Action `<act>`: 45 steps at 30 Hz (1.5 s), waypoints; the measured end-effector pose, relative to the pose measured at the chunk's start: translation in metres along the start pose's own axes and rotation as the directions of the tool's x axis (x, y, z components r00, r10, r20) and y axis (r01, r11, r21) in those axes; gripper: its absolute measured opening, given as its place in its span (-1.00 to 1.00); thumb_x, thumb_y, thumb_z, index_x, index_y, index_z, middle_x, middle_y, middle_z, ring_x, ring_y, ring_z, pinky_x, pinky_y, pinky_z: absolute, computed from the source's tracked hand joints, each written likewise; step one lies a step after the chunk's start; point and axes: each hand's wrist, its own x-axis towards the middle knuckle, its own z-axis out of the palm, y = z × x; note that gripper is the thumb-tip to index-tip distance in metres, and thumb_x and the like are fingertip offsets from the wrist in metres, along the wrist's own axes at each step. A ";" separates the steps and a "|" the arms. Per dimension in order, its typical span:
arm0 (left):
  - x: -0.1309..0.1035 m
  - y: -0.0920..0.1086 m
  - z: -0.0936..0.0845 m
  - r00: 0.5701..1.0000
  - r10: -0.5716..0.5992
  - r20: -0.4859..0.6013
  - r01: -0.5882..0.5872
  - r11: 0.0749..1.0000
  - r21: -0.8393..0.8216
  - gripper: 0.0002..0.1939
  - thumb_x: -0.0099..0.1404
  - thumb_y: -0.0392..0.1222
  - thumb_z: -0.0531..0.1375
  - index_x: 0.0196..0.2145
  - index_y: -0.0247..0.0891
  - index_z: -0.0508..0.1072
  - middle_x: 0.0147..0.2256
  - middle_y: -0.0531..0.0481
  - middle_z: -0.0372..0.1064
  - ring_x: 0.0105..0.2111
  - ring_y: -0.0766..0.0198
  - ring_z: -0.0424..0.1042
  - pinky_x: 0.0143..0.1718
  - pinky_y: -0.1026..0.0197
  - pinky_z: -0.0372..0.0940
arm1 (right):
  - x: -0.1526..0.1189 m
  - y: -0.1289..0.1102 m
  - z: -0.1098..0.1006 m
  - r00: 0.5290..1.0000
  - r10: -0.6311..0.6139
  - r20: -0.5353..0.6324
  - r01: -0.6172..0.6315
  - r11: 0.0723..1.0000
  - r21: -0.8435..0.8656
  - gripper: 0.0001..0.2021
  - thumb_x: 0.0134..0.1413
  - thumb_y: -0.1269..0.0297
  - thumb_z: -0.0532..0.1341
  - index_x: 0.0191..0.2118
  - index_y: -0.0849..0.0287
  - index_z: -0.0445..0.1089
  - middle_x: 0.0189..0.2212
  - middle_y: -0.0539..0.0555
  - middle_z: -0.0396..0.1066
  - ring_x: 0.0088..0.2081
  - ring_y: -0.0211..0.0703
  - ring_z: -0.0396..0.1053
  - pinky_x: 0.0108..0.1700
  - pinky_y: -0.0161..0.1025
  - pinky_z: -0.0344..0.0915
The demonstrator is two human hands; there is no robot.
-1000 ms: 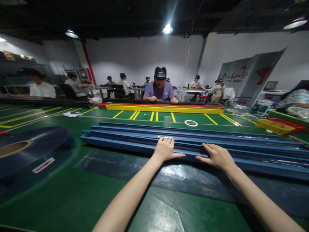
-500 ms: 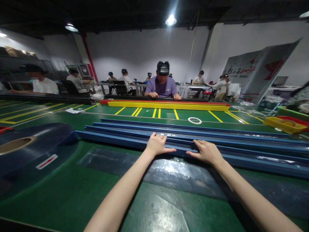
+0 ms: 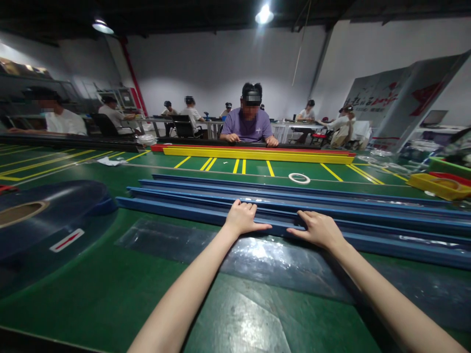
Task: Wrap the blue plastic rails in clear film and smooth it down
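Several long blue channel-shaped strips lie side by side across the green table. My left hand (image 3: 241,216) grips the nearest blue strip (image 3: 176,209), fingers over its top and thumb stretched along the near side. A short way to the right, my right hand (image 3: 319,228) holds the same strip in a similar way, its thumb pointing at the other thumb. Behind it, touching or almost touching, run the other blue strips (image 3: 206,184). A flat length of clear film (image 3: 172,243) lies on the near side, partly under my forearms.
A big roll of clear film (image 3: 73,196) with a cardboard core stands at left. Beyond the strips are a white ring (image 3: 300,182) and yellow and red strips (image 3: 257,154). A co-worker (image 3: 247,122) sits opposite. A yellow bin (image 3: 437,187) is at right.
The view has tipped down slightly. The near strip's left end has shifted a little right, leaving a gap to the film roll. Both hands keep their hold.
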 end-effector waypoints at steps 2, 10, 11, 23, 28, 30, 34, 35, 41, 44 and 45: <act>0.001 -0.002 0.000 1.000 0.001 0.000 -0.001 1.000 -0.002 -0.27 0.01 0.43 -0.13 -0.41 -0.34 0.42 -0.45 -0.15 0.43 -0.40 0.12 0.40 -0.25 0.11 0.09 | 0.002 -0.001 0.000 1.000 0.001 0.004 -0.001 1.000 -0.005 -0.37 -0.07 -0.26 -0.14 -0.27 0.23 0.34 -0.42 0.14 0.41 -0.37 -0.11 0.37 -0.41 -0.28 0.11; 0.001 -0.019 0.005 1.000 0.006 -0.018 -0.005 1.000 0.022 -0.27 0.00 0.43 -0.10 -0.38 -0.33 0.43 -0.43 -0.14 0.44 -0.40 0.12 0.40 -0.27 0.10 0.08 | 0.017 -0.011 0.006 1.000 0.009 -0.004 -0.009 0.999 -0.031 -0.35 -0.06 -0.27 -0.17 -0.25 0.23 0.32 -0.42 0.15 0.41 -0.38 -0.10 0.36 -0.42 -0.28 0.07; 0.001 -0.023 0.006 1.000 0.011 -0.019 -0.010 1.000 0.025 -0.27 0.00 0.43 -0.10 -0.37 -0.32 0.43 -0.43 -0.13 0.44 -0.41 0.13 0.40 -0.28 0.11 0.08 | 0.019 -0.013 0.006 1.000 0.016 -0.010 -0.016 0.999 -0.029 -0.35 -0.06 -0.27 -0.17 -0.25 0.23 0.32 -0.43 0.16 0.41 -0.38 -0.11 0.36 -0.42 -0.28 0.07; -0.001 -0.039 0.008 0.997 0.050 -0.056 -0.049 0.999 0.019 -0.27 0.03 0.42 -0.12 -0.34 -0.32 0.42 -0.42 -0.11 0.44 -0.39 0.15 0.40 -0.32 0.14 0.07 | 0.023 -0.029 0.001 0.996 0.090 0.030 -0.090 0.996 0.017 -0.33 -0.05 -0.27 -0.18 -0.19 0.23 0.30 -0.35 0.19 0.39 -0.30 -0.08 0.32 -0.29 -0.24 0.10; -0.012 -0.051 -0.004 0.999 0.032 -0.005 -0.031 0.999 0.022 -0.29 0.04 0.40 -0.11 -0.30 -0.31 0.42 -0.38 -0.12 0.44 -0.35 0.14 0.40 -0.29 0.14 0.07 | 0.020 -0.036 -0.001 1.000 0.006 0.029 -0.007 0.999 0.049 -0.32 0.02 -0.19 -0.20 0.01 0.28 0.20 -0.15 0.22 0.34 -0.18 -0.04 0.27 -0.18 -0.20 0.09; -0.018 -0.061 -0.009 0.999 0.024 0.025 -0.025 0.999 0.027 -0.30 0.05 0.39 -0.10 -0.28 -0.30 0.42 -0.35 -0.13 0.45 -0.33 0.14 0.40 -0.28 0.14 0.07 | 0.021 -0.039 -0.001 0.999 -0.035 0.022 0.034 0.998 0.058 -0.33 0.04 -0.17 -0.20 0.04 0.28 0.17 -0.12 0.22 0.32 -0.15 -0.04 0.25 -0.17 -0.19 0.08; -0.031 -0.084 -0.015 0.998 -0.007 0.060 0.004 0.999 0.037 -0.34 0.04 0.37 -0.06 -0.23 -0.25 0.41 -0.29 -0.13 0.45 -0.29 0.14 0.40 -0.24 0.14 0.07 | 0.019 -0.040 -0.001 0.996 -0.085 -0.010 0.085 0.995 0.057 -0.38 0.08 -0.11 -0.20 0.05 0.27 0.17 -0.10 0.22 0.31 -0.11 -0.06 0.23 -0.14 -0.18 0.05; -0.034 -0.090 -0.017 0.998 -0.013 0.065 0.011 0.999 0.036 -0.35 0.04 0.36 -0.04 -0.22 -0.24 0.41 -0.27 -0.14 0.44 -0.27 0.13 0.40 -0.23 0.13 0.07 | 0.017 -0.037 0.000 0.997 -0.081 -0.019 0.081 0.996 0.047 -0.40 0.10 -0.08 -0.20 0.05 0.27 0.18 -0.10 0.22 0.31 -0.11 -0.07 0.23 -0.14 -0.19 0.05; -0.053 -0.129 -0.032 0.983 -0.077 0.166 0.058 0.991 0.120 -0.41 0.09 0.29 -0.01 -0.11 -0.19 0.35 -0.13 -0.16 0.38 -0.15 0.10 0.34 -0.16 0.11 0.06 | -0.013 0.006 0.004 0.998 0.057 -0.016 -0.057 0.997 -0.042 -0.47 0.14 0.00 -0.20 -0.03 0.28 0.25 -0.19 0.20 0.36 -0.20 -0.10 0.28 -0.18 -0.22 0.08; -0.063 -0.146 -0.039 0.967 -0.131 0.218 0.099 0.983 0.152 -0.44 0.14 0.25 -0.05 -0.06 -0.17 0.30 -0.06 -0.16 0.32 -0.07 0.11 0.29 -0.12 0.10 0.05 | -0.030 0.031 0.006 0.987 0.162 -0.016 -0.163 0.984 -0.066 -0.50 0.14 0.04 -0.19 -0.15 0.27 0.33 -0.26 0.18 0.38 -0.29 -0.12 0.31 -0.24 -0.23 0.11; -0.065 -0.150 -0.040 0.965 -0.131 0.228 0.098 0.984 0.149 -0.43 0.15 0.24 -0.06 -0.04 -0.18 0.29 -0.04 -0.16 0.30 -0.05 0.12 0.27 -0.10 0.09 0.04 | -0.034 0.036 0.007 0.982 0.186 -0.030 -0.188 0.980 -0.071 -0.51 0.15 0.06 -0.20 -0.18 0.27 0.34 -0.29 0.18 0.39 -0.31 -0.12 0.31 -0.24 -0.24 0.12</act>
